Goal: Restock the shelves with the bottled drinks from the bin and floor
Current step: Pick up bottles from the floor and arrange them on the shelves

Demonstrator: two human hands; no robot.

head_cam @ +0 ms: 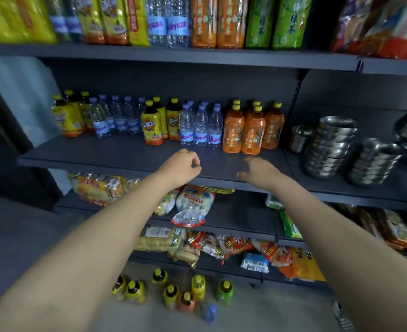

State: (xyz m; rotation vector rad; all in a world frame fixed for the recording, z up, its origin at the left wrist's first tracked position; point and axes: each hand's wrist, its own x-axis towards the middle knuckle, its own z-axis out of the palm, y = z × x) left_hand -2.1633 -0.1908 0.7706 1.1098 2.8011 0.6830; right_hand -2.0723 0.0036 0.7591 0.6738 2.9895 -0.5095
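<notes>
Two bare forearms reach up from the bottom corners of the frame. Between them, at bottom centre, the bottles on the floor (171,292) stand in a loose cluster. They are yellow-capped with yellow, orange and green wraps, plus one small, blurred, blue-capped clear one. They look full, so probably fairly heavy: stiff plastic walls and slick film labels, best gripped round the body or just under the cap. No bin shows.

Higher, at mid-frame, the left hand (180,167) is curled with thumb meeting forefinger and holds nothing. The right hand (257,172) has loosely spread, bent fingers and is also empty. Both hover over the bare front of the dark matte shelf (125,152). Behind them stand ribbed clear water bottles (201,127) and orange tea bottles (252,130).
</notes>
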